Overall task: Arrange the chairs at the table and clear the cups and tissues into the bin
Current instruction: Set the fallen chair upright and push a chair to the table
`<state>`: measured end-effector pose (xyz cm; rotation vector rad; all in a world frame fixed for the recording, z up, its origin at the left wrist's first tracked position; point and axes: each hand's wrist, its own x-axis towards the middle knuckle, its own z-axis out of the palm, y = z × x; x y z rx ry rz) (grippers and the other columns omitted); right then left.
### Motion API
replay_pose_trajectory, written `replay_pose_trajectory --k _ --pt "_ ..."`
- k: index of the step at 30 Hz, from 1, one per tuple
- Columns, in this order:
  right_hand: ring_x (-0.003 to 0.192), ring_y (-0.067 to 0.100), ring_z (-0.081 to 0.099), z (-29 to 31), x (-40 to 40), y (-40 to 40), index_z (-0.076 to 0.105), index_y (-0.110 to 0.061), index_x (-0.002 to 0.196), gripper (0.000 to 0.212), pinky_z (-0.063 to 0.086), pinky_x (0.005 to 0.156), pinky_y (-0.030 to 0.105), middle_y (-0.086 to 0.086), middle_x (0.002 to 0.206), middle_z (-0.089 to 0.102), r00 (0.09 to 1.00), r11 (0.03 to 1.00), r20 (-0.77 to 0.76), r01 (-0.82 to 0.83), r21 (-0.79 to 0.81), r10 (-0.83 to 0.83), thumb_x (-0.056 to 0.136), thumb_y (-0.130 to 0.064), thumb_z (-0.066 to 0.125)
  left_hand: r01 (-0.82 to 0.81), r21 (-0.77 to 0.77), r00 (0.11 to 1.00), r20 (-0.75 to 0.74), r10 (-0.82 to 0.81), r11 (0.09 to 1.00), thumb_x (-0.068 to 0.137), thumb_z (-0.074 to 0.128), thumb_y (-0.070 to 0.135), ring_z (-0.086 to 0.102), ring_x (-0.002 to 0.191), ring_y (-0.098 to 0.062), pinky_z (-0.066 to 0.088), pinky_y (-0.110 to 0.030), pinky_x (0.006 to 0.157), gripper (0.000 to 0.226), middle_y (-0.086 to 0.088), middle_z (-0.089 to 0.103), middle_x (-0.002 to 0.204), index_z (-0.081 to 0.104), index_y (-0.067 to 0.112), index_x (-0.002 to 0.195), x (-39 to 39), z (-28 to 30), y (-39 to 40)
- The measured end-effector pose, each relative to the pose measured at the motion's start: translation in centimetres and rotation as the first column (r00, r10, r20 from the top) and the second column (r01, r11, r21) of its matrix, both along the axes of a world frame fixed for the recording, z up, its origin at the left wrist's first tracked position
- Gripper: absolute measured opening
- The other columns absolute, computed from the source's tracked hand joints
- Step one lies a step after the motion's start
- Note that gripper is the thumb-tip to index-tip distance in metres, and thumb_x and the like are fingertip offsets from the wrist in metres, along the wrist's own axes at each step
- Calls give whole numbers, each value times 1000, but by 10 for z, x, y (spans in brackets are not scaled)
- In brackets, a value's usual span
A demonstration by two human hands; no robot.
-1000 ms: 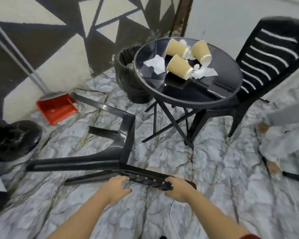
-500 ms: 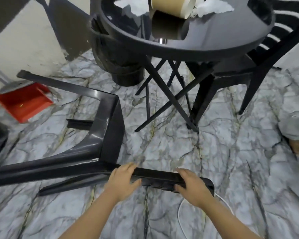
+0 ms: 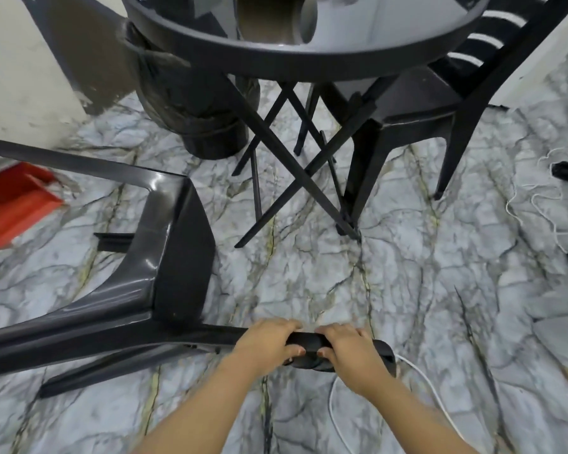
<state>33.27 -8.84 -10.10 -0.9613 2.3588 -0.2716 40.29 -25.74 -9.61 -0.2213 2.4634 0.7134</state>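
Gripping glossy black fallen chair [image 3: 164, 257], both hands [image 3: 312, 347].

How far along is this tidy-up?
Early. One chair already stands at the table. Both hands, left and right, grip the fallen chair, not yet upright. A cup remains on the table, so clearing into the bin is left.

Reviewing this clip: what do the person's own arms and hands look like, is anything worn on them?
Both forearms come in bare from the bottom edge. The left hand and right hand have no gloves, rings, watch or wristband that I can see. No sleeve shows in this picture, and there are no markings visible.
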Motion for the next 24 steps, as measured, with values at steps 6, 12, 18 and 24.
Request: replay_pose_trajectory --k 6,12,18,24 --pt "123 16 39 55 12 4 42 -24 133 37 26 98 31 -4 133 51 999 999 -17 -39 -37 38 96 -32 40 113 -108 992 -47 -119 988 96 41 34 45 115 -24 34 -33 95 39 -8 50 126 41 14 129 17 51 6" --pt "116 13 49 155 -15 5 53 -33 124 33 30 90 31 -13 124 59 997 983 -70 -43 -178 31 91 -38 50 -10 -153 971 -238 -27 988 97 34 38 43 117 -18 34 -28 99 40 0 47 130 36 20 133 31 117 -11" --pt "91 -10 60 243 -38 48 60 -63 90 42 47 81 11 -26 94 70 897 858 392 355 -370 -202 89 -21 59 -176 -123 903 -416 111 977 93 19 53 46 108 -9 29 -16 94 52 8 49 123 40 23 130 58 184 -46" --pt "103 -13 57 280 -7 22 60 -55 98 45 44 82 5 -29 104 66 837 746 504 471 -470 -211 91 -11 56 -341 9 820 -487 302 940 97 35 31 49 101 -3 34 -12 87 31 8 50 120 45 23 125 98 239 -72"
